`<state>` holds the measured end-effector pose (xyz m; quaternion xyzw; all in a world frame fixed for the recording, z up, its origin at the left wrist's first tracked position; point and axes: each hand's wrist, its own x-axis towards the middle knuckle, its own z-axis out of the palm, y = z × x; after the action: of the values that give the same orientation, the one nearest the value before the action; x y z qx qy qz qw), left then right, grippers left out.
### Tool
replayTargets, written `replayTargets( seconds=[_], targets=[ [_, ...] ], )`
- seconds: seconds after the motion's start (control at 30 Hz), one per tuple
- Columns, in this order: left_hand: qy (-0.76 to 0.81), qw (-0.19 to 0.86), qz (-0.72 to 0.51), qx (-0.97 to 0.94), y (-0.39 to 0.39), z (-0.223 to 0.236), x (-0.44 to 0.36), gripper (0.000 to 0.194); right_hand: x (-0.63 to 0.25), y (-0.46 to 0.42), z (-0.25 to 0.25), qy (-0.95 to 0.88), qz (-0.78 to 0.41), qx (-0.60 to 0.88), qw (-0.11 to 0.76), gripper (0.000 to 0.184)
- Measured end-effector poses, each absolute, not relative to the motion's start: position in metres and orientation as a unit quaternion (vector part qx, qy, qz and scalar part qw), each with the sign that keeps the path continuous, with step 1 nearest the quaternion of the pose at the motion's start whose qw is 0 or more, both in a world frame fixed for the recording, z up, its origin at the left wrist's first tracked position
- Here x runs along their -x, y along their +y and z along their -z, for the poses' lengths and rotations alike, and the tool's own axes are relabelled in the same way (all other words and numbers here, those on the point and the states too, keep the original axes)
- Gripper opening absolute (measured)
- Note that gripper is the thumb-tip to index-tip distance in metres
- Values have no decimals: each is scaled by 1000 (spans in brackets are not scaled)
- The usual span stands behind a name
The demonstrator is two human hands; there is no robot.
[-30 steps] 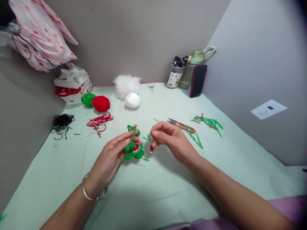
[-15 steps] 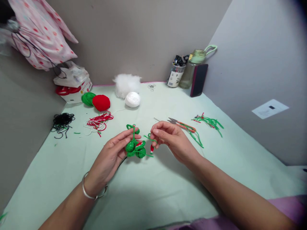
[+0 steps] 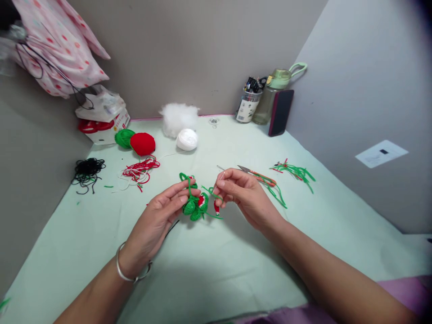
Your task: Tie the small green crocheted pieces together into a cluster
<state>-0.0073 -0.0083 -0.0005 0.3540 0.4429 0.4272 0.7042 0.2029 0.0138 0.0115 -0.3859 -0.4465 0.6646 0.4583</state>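
Observation:
My left hand (image 3: pixel 168 204) is closed on a green crocheted piece (image 3: pixel 191 207) made of rounded lobes, with a red and white patch on its right side and a thin green loop at its top. To the right, my right hand (image 3: pixel 238 186) has thumb and forefinger pinched on a thin pale needle (image 3: pixel 221 177), partly hidden by the fingers. Green yarn (image 3: pixel 216 195) runs beside those fingertips. Just under them hangs a small red piece (image 3: pixel 216 207) with a white end; what it is attached to is hidden.
Orange-handled thread snips (image 3: pixel 258 175) lie beyond my right hand, near green yarn scraps (image 3: pixel 297 172). Red (image 3: pixel 142 144), green (image 3: pixel 123 138) and white (image 3: pixel 187 139) yarn balls sit further back, with stuffing (image 3: pixel 178 118). Black yarn (image 3: pixel 88 170) lies left. A phone (image 3: pixel 281 112) leans on a bottle (image 3: pixel 264 105).
My left hand has turned the crocheted piece, so its red and white patch faces up more and one lower lobe is out of sight. The right hand has shifted slightly right.

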Motion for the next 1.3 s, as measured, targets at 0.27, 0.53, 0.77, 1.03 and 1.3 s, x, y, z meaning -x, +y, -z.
replayTargets(
  seconds=[0.27, 0.53, 0.77, 1.03, 1.3],
  targets=[
    [432, 703, -431, -365, -9, -2, 4, 42, -201, 13, -12, -452, -662, 388, 455, 20],
    [444, 679, -431, -396, -11, 7, 4, 36, -199, 10, -12, -473, -646, 381, 462, 21],
    [438, 692, -413, -397, -12, 9, 3, 37, -193, 6, -11, -484, -655, 376, 442, 22],
    [410, 709, -411, -401, -14, 7, 1, 34, -191, 7, -9, -477, -649, 397, 440, 20],
    [406, 714, -403, -403, -13, 9, 1, 37, -190, 7, -8, -480, -649, 390, 443, 18]
  ],
)
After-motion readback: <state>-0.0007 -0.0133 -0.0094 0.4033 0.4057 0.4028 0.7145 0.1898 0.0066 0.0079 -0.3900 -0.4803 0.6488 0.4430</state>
